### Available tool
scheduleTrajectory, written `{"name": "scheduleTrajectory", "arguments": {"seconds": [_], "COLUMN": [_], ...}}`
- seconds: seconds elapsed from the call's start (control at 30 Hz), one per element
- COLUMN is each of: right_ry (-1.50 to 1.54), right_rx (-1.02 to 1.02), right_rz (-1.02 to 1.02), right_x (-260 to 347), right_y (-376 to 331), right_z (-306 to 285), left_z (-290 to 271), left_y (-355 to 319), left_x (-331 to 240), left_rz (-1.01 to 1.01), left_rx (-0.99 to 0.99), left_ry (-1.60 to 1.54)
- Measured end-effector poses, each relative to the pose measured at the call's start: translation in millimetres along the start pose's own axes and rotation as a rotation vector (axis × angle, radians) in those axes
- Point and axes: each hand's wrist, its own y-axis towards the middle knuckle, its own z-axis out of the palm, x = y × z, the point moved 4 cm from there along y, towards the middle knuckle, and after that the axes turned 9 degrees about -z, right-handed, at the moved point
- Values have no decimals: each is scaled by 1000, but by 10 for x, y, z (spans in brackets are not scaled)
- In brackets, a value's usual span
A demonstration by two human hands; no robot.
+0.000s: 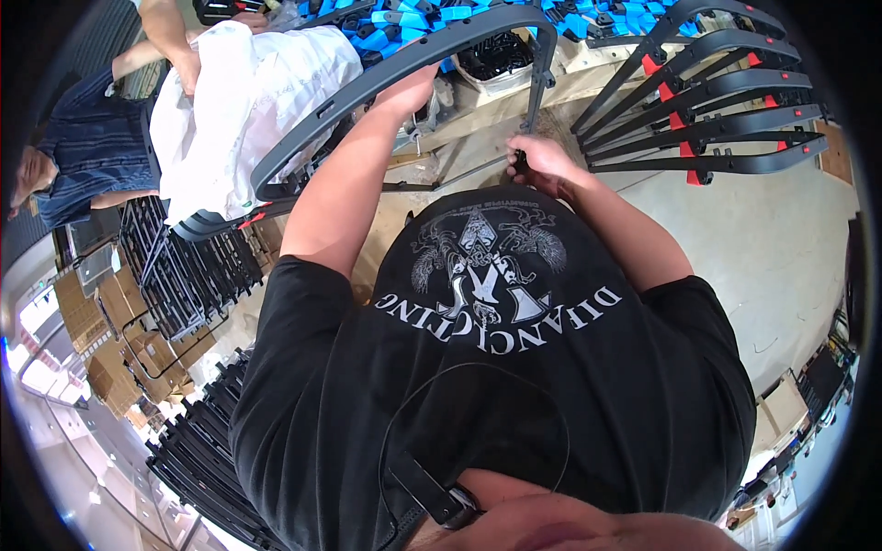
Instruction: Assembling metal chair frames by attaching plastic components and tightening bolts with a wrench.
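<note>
A large black curved frame (pixel 395 78) stands tilted up in front of me, its bar bending down at a corner on the right. My left hand (pixel 407 93) reaches to the underside of this bar, and its fingers are hidden behind it. Beside the lower end of the frame's right leg, close to my shirt, my right hand (pixel 544 163) is closed. Something small and dark shows between its thumb and fingers, too little of it to name. Beyond the bar sits a white tub (pixel 503 83) of small black parts.
Several black curved frames with red pieces (pixel 707 101) stand in a row at the right. Blue and black parts (pixel 395 32) lie heaped at the back. A co-worker (pixel 96 147) handles a white plastic bag (pixel 243 101) at the left. Cardboard boxes (pixel 101 321) and stacked black frames (pixel 184 257) are behind.
</note>
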Motion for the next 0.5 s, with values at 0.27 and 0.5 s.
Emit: {"name": "scheduleTrajectory", "arguments": {"seconds": [0.27,0.5], "right_ry": [97,71], "right_rx": [-26,-79], "right_rz": [-10,38], "right_x": [-64,-156], "right_y": [-49,-147], "right_z": [-194,-270], "left_z": [144,330], "left_y": [139,274], "left_x": [1295,1422], "left_rz": [-18,-36], "left_rx": [251,551], "left_ry": [651,822]}}
